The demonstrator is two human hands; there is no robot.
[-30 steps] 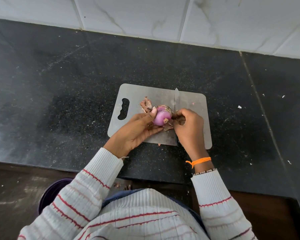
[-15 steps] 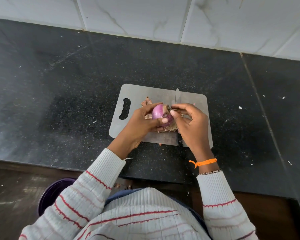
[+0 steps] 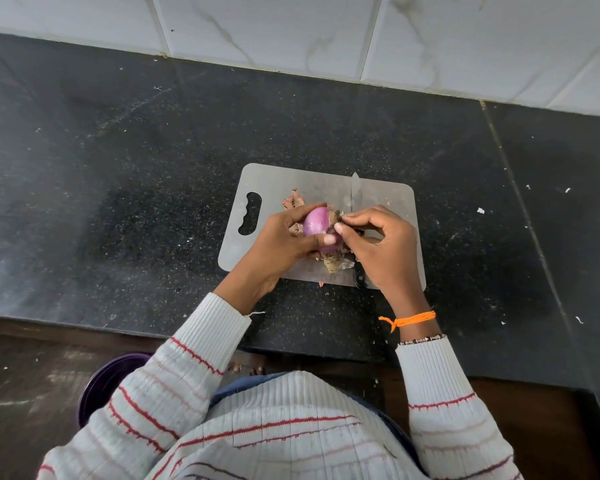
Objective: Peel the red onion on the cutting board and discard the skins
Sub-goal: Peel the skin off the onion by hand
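Looking down through the head camera, I take the grey cutting board (image 3: 388,199) as my landmark on the black speckled worktop (image 3: 136,174). Over the board's middle, the left hand (image 3: 284,244) cups the red onion (image 3: 317,223), fingers curled round its far side and thumb pressed on its near side; the exposed flesh is glossy purple. The right hand (image 3: 385,247) meets the onion's right end, thumb and forefinger pinching a scrap of dry skin there. Loose skins (image 3: 336,263) lie on the board beneath the hands, and another papery piece (image 3: 293,199) sits behind the onion toward the board's handle slot. A knife (image 3: 355,188) lies across the board, its blade tip pointing to the far edge, its dark handle at the near edge; the right hand covers its middle, so I cannot see where blade meets handle. White crumbs dot the worktop right of the board. Below the board's near-left side, a purple bin (image 3: 108,379) stands on the floor, half hidden by the striped sleeve (image 3: 174,386).
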